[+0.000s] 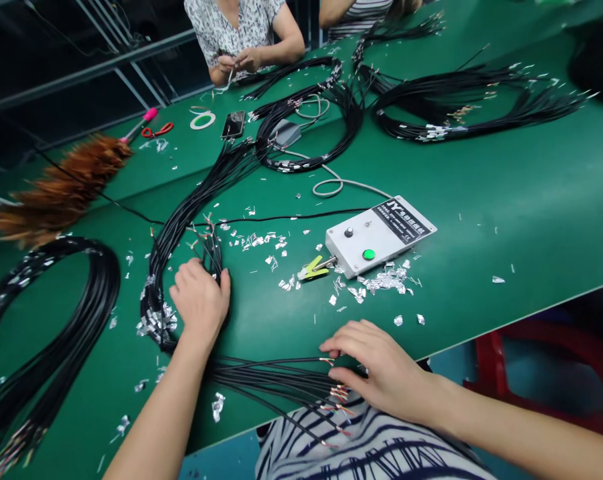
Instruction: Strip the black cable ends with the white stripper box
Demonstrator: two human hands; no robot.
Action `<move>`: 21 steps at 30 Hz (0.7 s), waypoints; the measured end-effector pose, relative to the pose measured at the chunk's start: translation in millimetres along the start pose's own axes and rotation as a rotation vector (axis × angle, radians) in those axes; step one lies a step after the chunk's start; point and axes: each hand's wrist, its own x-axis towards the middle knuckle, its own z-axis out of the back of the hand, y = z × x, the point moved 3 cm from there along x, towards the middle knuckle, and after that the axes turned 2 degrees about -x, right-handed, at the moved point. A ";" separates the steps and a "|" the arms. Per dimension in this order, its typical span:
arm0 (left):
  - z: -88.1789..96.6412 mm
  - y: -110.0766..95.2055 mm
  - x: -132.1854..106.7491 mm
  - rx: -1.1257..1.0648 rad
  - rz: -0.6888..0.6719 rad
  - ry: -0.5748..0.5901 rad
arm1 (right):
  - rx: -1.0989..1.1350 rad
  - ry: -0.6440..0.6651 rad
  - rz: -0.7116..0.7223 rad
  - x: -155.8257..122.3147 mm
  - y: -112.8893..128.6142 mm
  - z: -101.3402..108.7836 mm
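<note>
My left hand (200, 297) is closed around a bunch of thin black cables (211, 248), whose bared coloured ends stick up beyond the fingers. From beneath that forearm, more black cables (271, 375) fan out to the right over the table edge, toward my lap. Their stripped ends show red, white and copper strands. My right hand (369, 367) is beside these ends, thumb and fingers apart. One cable end lies in the gap between them; whether it is touched I cannot tell. Left of my left hand, silver foil pieces (157, 320) wrap part of the looped cable bundle.
A grey control box (376, 233) with a green button and a yellow-green clip (315, 268) stands ahead, foil scraps around it. Coiled cables (51, 320) lie left, others (431, 130) at the back. A feather duster (61, 183), red scissors (157, 130) and phone (233, 125) lie farther off. Two people sit opposite.
</note>
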 end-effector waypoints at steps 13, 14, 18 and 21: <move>55.7 -74.0 -76.3 -0.820 -0.436 0.548 | 0.456 -0.218 -0.169 33.6 -10.9 4.2; 55.2 -76.0 -79.7 -0.916 -0.348 0.628 | 0.510 -0.227 -0.203 36.4 -13.3 4.9; 48.2 -71.3 -82.4 -1.218 0.070 0.764 | 0.746 -0.221 -0.303 43.9 -17.6 5.8; 48.6 -69.0 -81.4 -1.272 0.165 0.744 | 0.910 -0.172 -0.352 49.6 -14.4 3.8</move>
